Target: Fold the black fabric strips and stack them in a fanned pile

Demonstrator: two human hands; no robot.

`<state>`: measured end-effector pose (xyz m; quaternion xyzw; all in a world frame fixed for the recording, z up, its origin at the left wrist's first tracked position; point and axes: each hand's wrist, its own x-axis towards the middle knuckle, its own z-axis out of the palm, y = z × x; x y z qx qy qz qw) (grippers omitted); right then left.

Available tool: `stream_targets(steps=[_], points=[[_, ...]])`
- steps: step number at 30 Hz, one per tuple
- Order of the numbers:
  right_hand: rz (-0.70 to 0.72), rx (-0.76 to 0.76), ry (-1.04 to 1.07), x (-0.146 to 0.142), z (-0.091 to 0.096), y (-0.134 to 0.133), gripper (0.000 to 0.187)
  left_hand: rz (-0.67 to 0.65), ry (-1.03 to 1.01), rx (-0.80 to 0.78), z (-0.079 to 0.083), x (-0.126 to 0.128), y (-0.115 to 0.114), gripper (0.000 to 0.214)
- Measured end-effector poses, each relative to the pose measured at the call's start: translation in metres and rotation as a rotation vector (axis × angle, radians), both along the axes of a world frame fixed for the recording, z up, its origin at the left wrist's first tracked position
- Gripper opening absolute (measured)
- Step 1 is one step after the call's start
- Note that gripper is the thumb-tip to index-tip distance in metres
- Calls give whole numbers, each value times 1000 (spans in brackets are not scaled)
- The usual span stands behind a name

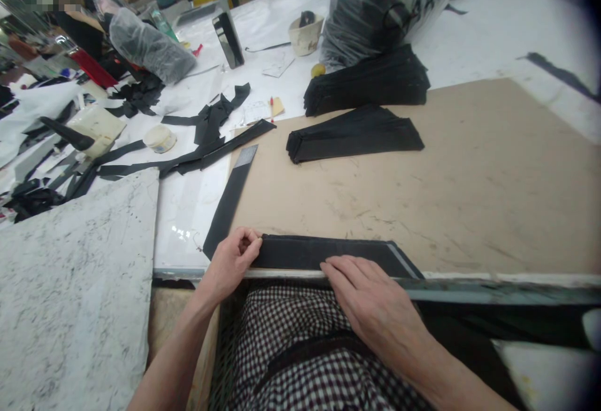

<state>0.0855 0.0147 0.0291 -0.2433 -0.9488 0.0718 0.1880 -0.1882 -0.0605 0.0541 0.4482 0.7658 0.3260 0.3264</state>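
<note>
Head view: my left fingers curl over a black fabric strip, my right fingers press flat, and more stacked strips lie on the cardboard sheet.

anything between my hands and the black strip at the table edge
Nothing visible stands between them. The left hand has its fingers curled over the left end of the black fabric strip, and the right hand lies with its fingers flat on the strip, so both are in direct contact.

The left hand pinches a folded black fabric strip at the table edge; the right hand lies flat on it; beyond is a brown cardboard sheet with stacked black strips.
</note>
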Motion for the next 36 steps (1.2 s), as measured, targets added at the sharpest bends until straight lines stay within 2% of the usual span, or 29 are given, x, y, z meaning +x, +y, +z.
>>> stream_targets(steps=[7,11,16,24,36], points=[[29,-31,-61,-16,5,8,33,69,-238,-55,7,-2,-1,33],[44,-54,-68,-22,4,8,32,93,-250,-46,9,-3,-3,35],[47,-68,-63,-22,4,7,30,114,-302,-33,2,-1,-2,35],[82,-81,-52,-34,-3,4,32,151,-230,-18,-3,4,-3,35],[83,-72,-25,-24,-6,5,33,209,-308,-7,-4,2,-1,31]])
